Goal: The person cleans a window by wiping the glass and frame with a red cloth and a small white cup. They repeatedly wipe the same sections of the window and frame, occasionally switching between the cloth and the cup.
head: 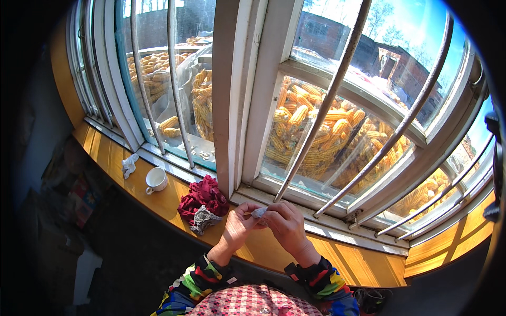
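My left hand and my right hand meet above the wooden windowsill. Between their fingertips they pinch a small grey-white crumpled piece, perhaps cloth or paper; the picture does not settle which. Just left of my left hand lies a heap of dark red cloth, with a grey crumpled cloth against its front edge. Farther left on the sill stands a white cup with a handle, and beyond it a crumpled white tissue or cloth.
Metal bars rise close in front of my hands, before the white window frame. Behind the glass are piles of corn cobs. The sill curves away left and right. Dark floor with boxes lies below at the left.
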